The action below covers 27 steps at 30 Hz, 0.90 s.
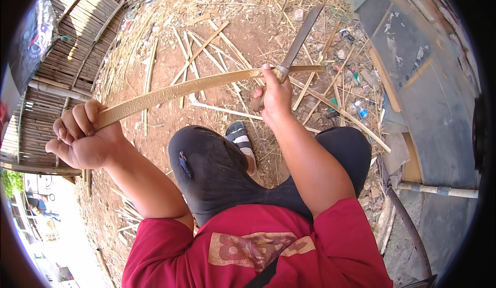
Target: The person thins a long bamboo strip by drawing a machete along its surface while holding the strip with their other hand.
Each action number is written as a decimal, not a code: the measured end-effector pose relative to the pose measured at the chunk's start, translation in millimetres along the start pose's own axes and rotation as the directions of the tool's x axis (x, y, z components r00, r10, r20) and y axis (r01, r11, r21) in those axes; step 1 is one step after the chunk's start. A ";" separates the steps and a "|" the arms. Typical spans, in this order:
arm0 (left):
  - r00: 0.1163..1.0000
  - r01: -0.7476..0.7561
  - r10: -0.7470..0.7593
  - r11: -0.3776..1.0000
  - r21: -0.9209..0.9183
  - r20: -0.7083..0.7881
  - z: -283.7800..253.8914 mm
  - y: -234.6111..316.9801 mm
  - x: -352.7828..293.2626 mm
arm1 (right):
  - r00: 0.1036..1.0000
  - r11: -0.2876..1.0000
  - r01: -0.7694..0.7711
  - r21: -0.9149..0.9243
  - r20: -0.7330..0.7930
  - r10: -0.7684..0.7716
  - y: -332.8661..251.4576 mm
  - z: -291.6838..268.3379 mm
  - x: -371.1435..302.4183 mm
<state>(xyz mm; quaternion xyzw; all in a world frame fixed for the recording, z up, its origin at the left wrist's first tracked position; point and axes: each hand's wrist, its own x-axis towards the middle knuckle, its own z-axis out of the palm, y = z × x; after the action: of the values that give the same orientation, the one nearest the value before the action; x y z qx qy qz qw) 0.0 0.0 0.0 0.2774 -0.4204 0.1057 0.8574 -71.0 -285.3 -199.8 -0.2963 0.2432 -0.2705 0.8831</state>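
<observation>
A long split-bamboo strip (181, 88) stretches across in front of me, its rough pale inner face showing; it looks bowed in this wide view. My left hand (85, 139) is closed round its left end. My right hand (276, 96) grips the wooden handle of a machete (301, 39), whose dark blade points up and away to the right. The strip crosses at that hand, by the thumb, and its far end sticks out to the right past the handle. Whether the right fingers also press on the strip is partly hidden.
Loose bamboo strips (206, 50) lie scattered on the dirt ground (160, 81) ahead. A slatted bamboo panel (77, 35) stands at the left, grey boards (429, 117) at the right. Litter with a plastic bottle (360, 110) lies beyond my right knee; my sandalled foot (239, 137) is below the strip.
</observation>
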 end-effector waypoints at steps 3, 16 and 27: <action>1.000 -0.002 0.002 1.000 -0.010 0.012 3.3 9.8 -8.7 | 0.999 0.998 0.040 0.041 -0.024 -0.039 -8.2 7.0 -8.0; 0.917 0.398 -0.284 0.588 0.704 -0.282 -90.6 56.3 -75.9 | 0.980 0.965 0.189 0.182 0.031 -0.198 -38.1 26.2 -15.9; 0.654 -0.022 -0.756 -0.066 0.998 -0.035 -25.2 11.0 -62.5 | 0.900 0.918 0.397 0.030 0.186 -0.395 -40.3 75.9 -43.3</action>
<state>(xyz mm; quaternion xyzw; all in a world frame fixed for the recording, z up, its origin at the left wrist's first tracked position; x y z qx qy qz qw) -26.9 26.5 -56.8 0.8989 -0.3570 0.0103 0.2538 -71.5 -256.0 -108.1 -0.3676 0.0948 -0.4139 0.8274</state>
